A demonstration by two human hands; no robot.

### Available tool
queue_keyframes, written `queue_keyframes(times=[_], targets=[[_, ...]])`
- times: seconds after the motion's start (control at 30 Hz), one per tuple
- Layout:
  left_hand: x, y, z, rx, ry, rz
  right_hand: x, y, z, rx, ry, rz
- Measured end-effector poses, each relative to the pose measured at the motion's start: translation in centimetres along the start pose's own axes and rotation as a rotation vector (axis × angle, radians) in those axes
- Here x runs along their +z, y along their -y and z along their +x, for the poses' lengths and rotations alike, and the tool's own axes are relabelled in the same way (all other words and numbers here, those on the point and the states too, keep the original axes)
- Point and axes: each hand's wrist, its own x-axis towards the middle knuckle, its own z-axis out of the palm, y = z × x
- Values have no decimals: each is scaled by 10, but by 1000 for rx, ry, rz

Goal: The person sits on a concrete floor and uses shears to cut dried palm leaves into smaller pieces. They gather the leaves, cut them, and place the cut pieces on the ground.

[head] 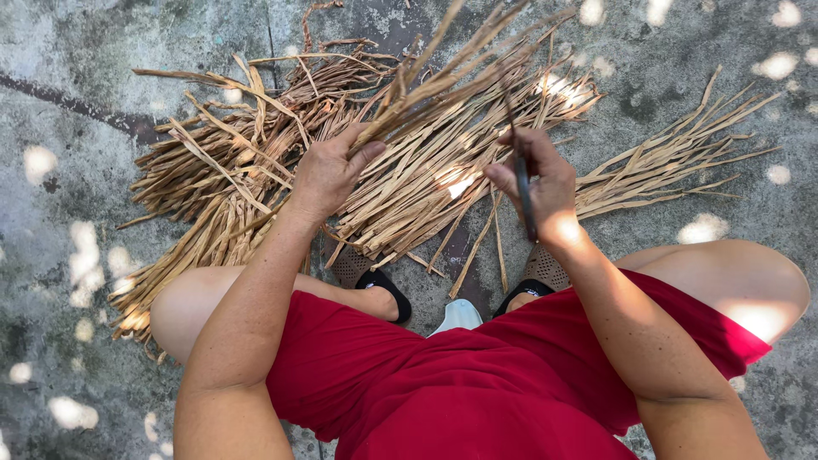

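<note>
Hands sorting dried reed strips over a concrete floor.
Left hand (328,170) is clenched around a bundle of strips (443,60) angling up and away; right hand (537,183) grips a thin dark blade (521,183). Both hover above the strip pile (256,162), with sandalled feet (375,281) just below.

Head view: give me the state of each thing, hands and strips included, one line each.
Left hand: closed on a bunch of strips.
Bunch of strips: lifted, fanning up and away from the hand.
Right hand: gripping a dark blade.
Dark blade: upright, tip among the strips.
Left pile: loose on the concrete.
Right pile: lying flat, spread out.
Sandals: on the feet, partly under strips.
</note>
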Motion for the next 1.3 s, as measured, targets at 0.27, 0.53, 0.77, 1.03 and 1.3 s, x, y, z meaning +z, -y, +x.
queue_keyframes(times=[0.27, 0.53, 0.77, 1.03, 1.3], targets=[[3, 8, -8, 145, -157, 50, -29, -6, 12, 183, 59, 261], [13, 11, -9, 292, -228, 288, -45, -8, 20, 227, 28, 316], [13, 14, -7, 200, -166, 290, -47, 2, 25, 270, 17, 368], [8, 17, -9, 205, -213, 256, -41, 10, 26, 237, 3, 368], [8, 18, -14, 273, -236, 247, -51, 2, 30, 136, -35, 225]])
